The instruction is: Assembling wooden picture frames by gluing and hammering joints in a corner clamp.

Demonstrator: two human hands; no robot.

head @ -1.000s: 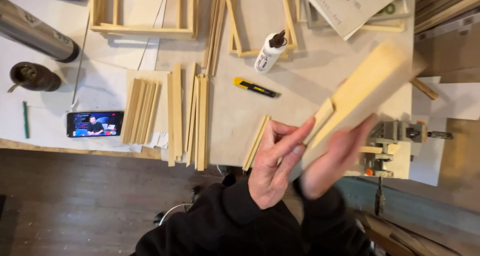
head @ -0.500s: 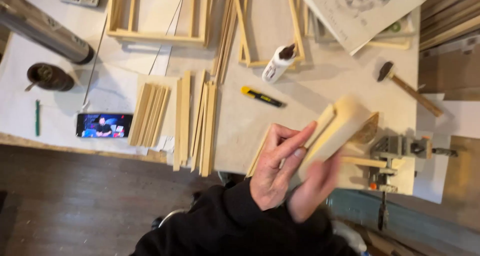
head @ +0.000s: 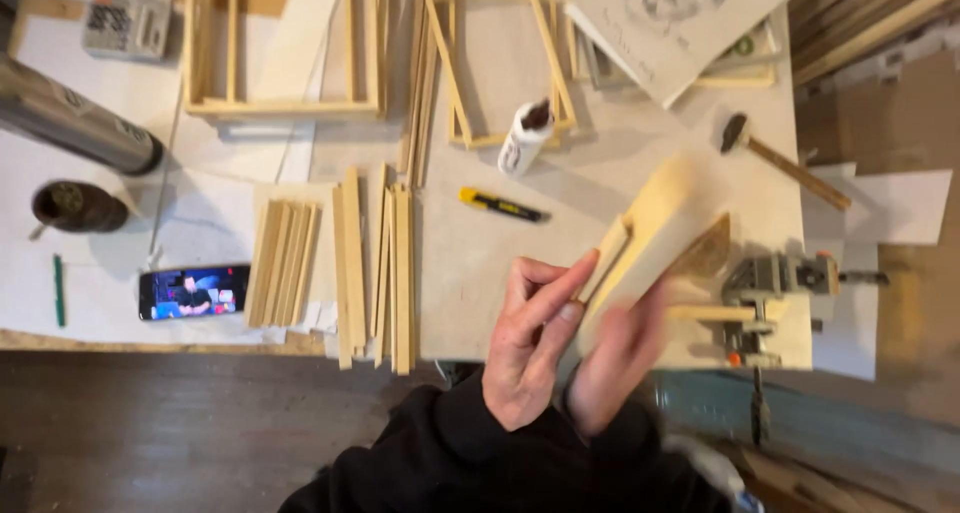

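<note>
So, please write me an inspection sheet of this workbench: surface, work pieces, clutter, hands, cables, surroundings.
Surface: pale bench, partly papered.
Job's things: wood block with a small strip against it, blurred.
Clutter: loose slats, frames, glue bottle, yellow knife, hammer, phone, vise, cup, cylinder.
Hands: left hand touches the strip; right hand on the block, grip unclear.
Cables: nothing seen.
Surroundings: dark wooden floor.

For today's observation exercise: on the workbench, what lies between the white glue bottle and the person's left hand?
In the head view, a yellow and black utility knife lies on the bench between the white glue bottle and the left hand; below the knife the benchtop is bare.
</note>
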